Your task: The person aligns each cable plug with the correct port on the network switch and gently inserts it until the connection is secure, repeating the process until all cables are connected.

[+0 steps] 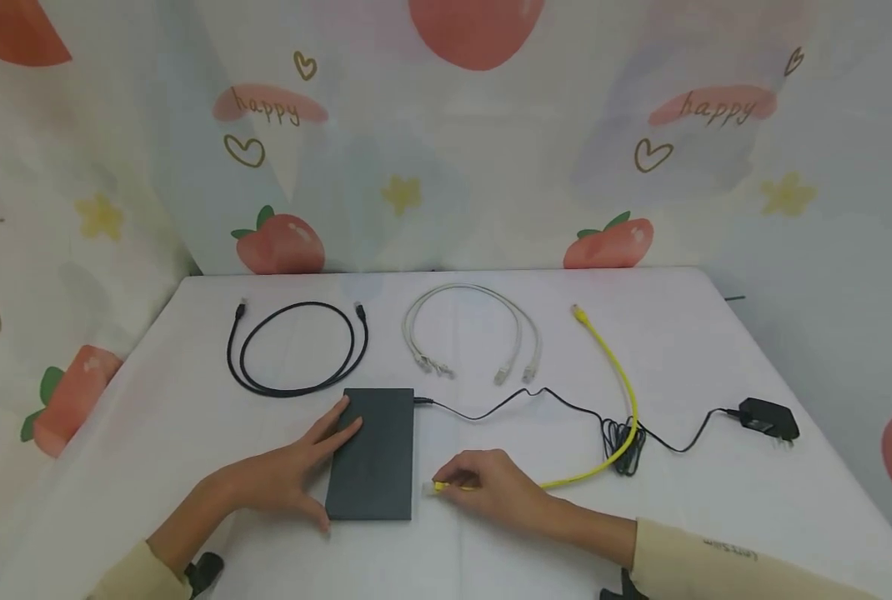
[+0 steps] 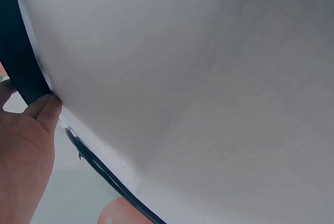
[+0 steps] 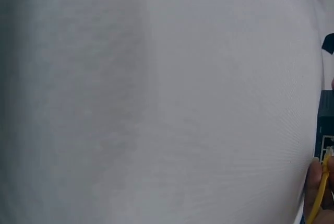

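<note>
A dark grey, flat network switch [image 1: 374, 462] lies on the table, a black power lead in the far end of its right side. My left hand [image 1: 284, 479] rests at its left side, fingers spread; two fingertips lie on its top and the thumb touches the near left corner. In the left wrist view, the left hand [image 2: 26, 145] meets the edge of the switch. Just right of the switch, my right hand [image 1: 491, 487] pinches the plug end of a yellow Ethernet cable [image 1: 626, 387]. The clear plug points at the switch's right side, where the right wrist view shows port openings [image 3: 326, 141].
A coiled black Ethernet cable [image 1: 296, 392] lies at the back left. Pale grey Ethernet cables [image 1: 461, 286] lie in a loop at the back middle. The black power lead [image 1: 483, 417] runs right through a tied bundle [image 1: 613, 442], crossed by the yellow cable, to a power adapter [image 1: 769, 418].
</note>
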`<state>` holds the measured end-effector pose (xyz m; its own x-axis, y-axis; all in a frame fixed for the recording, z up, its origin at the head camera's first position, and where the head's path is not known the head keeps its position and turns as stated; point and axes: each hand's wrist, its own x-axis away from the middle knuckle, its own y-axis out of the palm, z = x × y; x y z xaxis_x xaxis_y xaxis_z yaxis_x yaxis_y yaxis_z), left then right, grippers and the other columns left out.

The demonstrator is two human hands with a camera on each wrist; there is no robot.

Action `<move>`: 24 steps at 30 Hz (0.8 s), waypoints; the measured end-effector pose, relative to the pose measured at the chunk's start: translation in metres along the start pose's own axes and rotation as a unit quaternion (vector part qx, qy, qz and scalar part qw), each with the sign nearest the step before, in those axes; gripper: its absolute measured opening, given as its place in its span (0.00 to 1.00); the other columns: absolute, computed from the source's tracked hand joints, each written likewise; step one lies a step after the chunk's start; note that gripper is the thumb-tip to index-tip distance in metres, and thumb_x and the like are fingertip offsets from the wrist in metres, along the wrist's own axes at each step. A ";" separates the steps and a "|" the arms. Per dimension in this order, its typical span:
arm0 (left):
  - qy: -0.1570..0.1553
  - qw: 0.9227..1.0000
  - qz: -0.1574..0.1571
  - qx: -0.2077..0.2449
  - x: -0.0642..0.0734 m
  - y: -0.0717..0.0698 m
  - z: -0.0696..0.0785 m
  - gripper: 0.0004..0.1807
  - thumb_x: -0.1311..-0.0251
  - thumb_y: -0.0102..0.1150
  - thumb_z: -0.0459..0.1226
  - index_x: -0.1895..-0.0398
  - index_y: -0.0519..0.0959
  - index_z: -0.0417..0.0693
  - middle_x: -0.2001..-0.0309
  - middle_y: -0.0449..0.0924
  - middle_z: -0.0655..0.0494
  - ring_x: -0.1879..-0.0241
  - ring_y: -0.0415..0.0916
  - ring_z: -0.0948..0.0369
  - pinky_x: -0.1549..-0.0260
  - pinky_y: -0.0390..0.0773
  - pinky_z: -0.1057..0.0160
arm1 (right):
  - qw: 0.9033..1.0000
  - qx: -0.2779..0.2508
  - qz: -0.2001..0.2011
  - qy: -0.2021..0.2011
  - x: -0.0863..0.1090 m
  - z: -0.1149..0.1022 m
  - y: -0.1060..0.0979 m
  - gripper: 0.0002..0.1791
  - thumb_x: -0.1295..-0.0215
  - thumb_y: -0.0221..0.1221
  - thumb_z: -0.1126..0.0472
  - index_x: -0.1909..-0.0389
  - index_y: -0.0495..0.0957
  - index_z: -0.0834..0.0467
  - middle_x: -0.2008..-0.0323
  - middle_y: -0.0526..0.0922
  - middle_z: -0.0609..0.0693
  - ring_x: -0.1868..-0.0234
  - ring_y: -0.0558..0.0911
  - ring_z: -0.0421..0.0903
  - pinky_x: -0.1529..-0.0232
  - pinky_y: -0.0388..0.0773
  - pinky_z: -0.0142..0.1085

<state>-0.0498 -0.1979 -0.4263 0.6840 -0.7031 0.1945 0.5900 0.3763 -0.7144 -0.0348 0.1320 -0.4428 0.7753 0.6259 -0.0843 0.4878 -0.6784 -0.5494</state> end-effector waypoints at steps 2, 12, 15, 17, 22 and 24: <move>-0.002 1.000 -0.002 0.000 -0.001 -0.002 0.001 0.68 0.66 0.73 0.58 0.24 0.38 0.57 0.27 0.16 0.54 0.29 0.26 0.50 0.39 0.55 0.44 | 1.000 0.006 -0.002 -0.008 -0.002 -0.001 -0.001 0.07 0.41 0.62 0.67 0.63 0.83 0.55 0.66 0.82 0.38 0.66 0.79 0.33 0.62 0.77 0.29; -0.010 1.000 -0.002 0.003 -0.001 -0.009 0.006 0.68 0.65 0.74 0.56 0.24 0.39 0.55 0.27 0.17 0.54 0.29 0.25 0.51 0.39 0.55 0.45 | 1.000 0.006 -0.014 -0.027 -0.011 -0.011 0.002 0.08 0.42 0.62 0.70 0.63 0.83 0.58 0.65 0.85 0.43 0.64 0.80 0.33 0.61 0.77 0.29; -0.010 1.000 -0.004 0.007 -0.001 -0.009 0.005 0.68 0.65 0.74 0.56 0.24 0.39 0.55 0.27 0.16 0.54 0.29 0.25 0.51 0.38 0.54 0.44 | 1.000 0.006 -0.013 -0.020 -0.011 -0.010 0.005 0.07 0.42 0.62 0.69 0.63 0.84 0.58 0.66 0.84 0.42 0.65 0.79 0.33 0.62 0.77 0.29; -0.008 1.000 -0.004 0.008 -0.001 -0.008 0.005 0.68 0.65 0.74 0.56 0.24 0.39 0.55 0.27 0.16 0.54 0.29 0.25 0.51 0.38 0.54 0.44 | 1.000 0.009 -0.012 -0.014 -0.011 -0.009 0.006 0.07 0.42 0.63 0.68 0.63 0.84 0.57 0.67 0.84 0.40 0.66 0.79 0.33 0.63 0.77 0.29; -0.011 1.000 -0.004 0.008 -0.001 -0.005 0.004 0.68 0.66 0.74 0.56 0.24 0.39 0.56 0.27 0.16 0.56 0.29 0.25 0.52 0.38 0.55 0.45 | 1.000 0.016 -0.012 -0.017 -0.012 -0.008 0.006 0.06 0.42 0.63 0.67 0.63 0.84 0.56 0.67 0.84 0.39 0.66 0.79 0.32 0.62 0.76 0.28; -0.013 1.000 -0.002 0.010 0.000 -0.004 0.004 0.68 0.66 0.74 0.57 0.24 0.40 0.57 0.27 0.17 0.56 0.29 0.25 0.52 0.38 0.54 0.45 | 0.999 0.017 -0.014 -0.028 -0.013 -0.008 0.007 0.07 0.42 0.63 0.67 0.63 0.84 0.57 0.67 0.84 0.41 0.65 0.79 0.32 0.61 0.76 0.29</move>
<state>-0.0506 -0.1967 -0.4214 0.6932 -0.6880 0.2149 0.6001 0.3857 -0.7008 -0.0382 0.1163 -0.4383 0.7371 0.6660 -0.1147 0.4944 -0.6471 -0.5804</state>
